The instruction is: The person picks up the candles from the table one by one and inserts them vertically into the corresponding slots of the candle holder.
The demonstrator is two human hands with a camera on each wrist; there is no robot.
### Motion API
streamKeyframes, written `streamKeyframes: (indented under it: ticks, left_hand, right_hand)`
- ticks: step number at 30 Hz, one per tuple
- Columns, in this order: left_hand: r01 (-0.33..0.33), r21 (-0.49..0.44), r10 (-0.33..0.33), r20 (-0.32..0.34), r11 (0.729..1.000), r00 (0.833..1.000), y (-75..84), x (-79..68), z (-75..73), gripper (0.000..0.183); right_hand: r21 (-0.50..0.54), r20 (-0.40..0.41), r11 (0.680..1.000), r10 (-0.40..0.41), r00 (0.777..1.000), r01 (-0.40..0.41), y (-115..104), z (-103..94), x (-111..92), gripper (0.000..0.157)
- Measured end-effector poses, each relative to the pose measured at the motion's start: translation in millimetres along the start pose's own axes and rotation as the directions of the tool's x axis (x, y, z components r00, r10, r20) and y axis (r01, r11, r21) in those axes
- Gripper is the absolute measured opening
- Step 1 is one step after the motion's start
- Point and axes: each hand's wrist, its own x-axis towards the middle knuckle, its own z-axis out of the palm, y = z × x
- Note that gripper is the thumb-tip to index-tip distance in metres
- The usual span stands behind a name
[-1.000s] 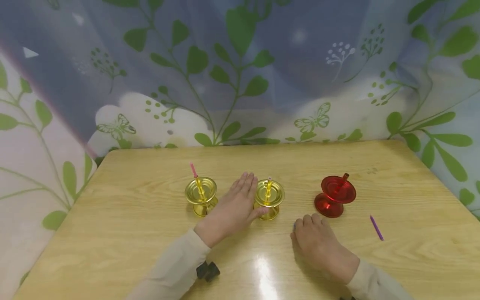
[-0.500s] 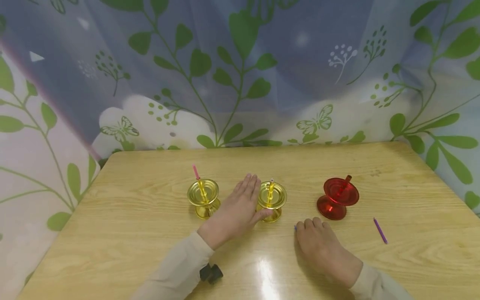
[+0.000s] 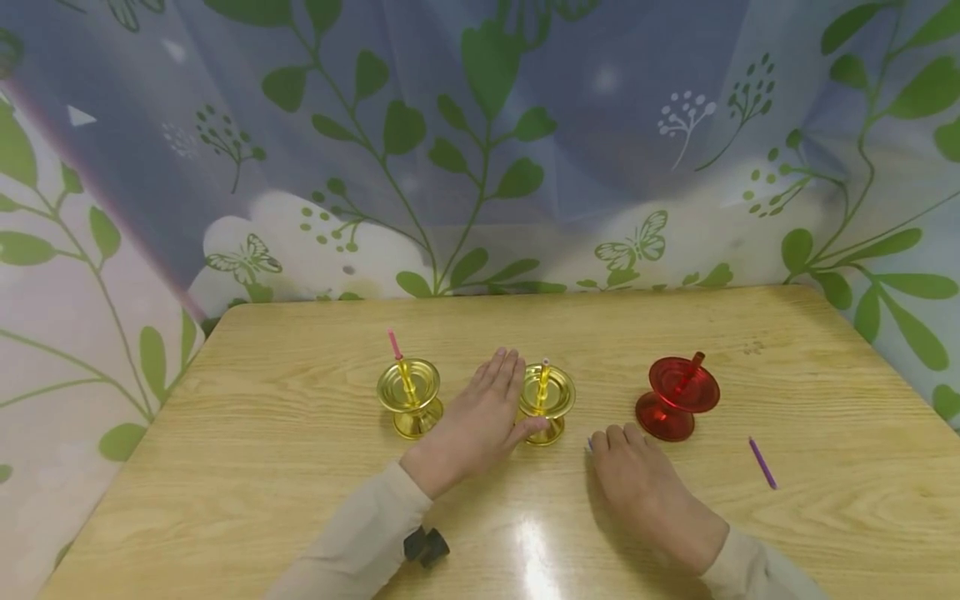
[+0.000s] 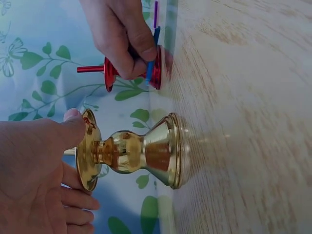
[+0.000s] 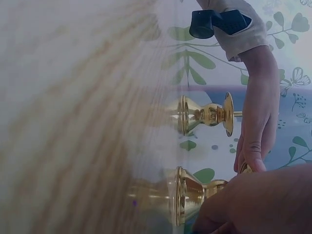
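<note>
My left hand [image 3: 480,417] lies along the left side of the middle gold candle holder [image 3: 553,392], fingers straight. Its thumb [image 4: 73,124] touches the rim of the dish. Low over the table, my right hand [image 3: 641,483] pinches a blue candle [image 4: 152,58]; only its tip shows in the head view, beyond the knuckles. A red candle holder [image 3: 678,387] stands just past that hand, with a bare upright tube. To the left, another gold candle holder [image 3: 408,387] bears a pink candle [image 3: 394,343], tilted slightly. The middle holder's tube has a pale top [image 3: 546,361].
A purple candle [image 3: 762,462] lies on the wooden table [image 3: 300,492], right of the red holder. Behind the table's far edge hangs a leaf-patterned cloth [image 3: 585,167]. A black wrist camera [image 3: 426,547] sits at the left sleeve.
The head view has shifted a little, so everything appears slightly farther right and lower. Both hands keep nearly the same places beside the holders.
</note>
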Motion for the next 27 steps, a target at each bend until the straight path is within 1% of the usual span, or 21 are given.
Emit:
streamKeyframes:
  ticks: [4,9,11,18,21,27]
  left_hand:
    - [0.001,0.002,-0.001,-0.008,1.000,1.000,-0.6,0.9,1.3,0.081]
    - [0.011,-0.002,-0.011,-0.003,1.000,1.000,-1.0,3.2,2.8,0.082]
    - [0.015,-0.004,-0.015,0.001,1.000,1.000,-0.8,3.8,3.0,0.082]
    - [0.014,-0.013,-0.014,0.005,1.000,1.000,0.1,4.3,2.9,0.082]
    - [0.018,-0.015,-0.018,0.008,1.000,1.000,0.1,4.0,2.9,0.082]
    - [0.020,-0.015,-0.020,0.013,1.000,1.000,-0.6,3.1,3.1,0.082]
  right_hand:
    - [-0.016,-0.075,1.000,-0.017,0.997,0.016,0.3,-1.8,0.4,0.018]
    - [-0.011,-0.149,1.000,-0.006,0.989,0.004,0.4,-4.5,2.3,0.019]
    - [0.006,-0.177,1.000,0.004,0.984,-0.003,0.9,-5.5,2.8,0.019]
    - [0.047,-0.298,0.999,0.001,0.955,0.014,5.2,-6.2,5.1,0.019]
    - [0.049,-0.318,0.999,-0.005,0.948,0.021,6.4,-5.8,5.4,0.020]
    - [0.055,-0.319,0.998,-0.003,0.948,0.022,7.2,-5.5,5.4,0.020]
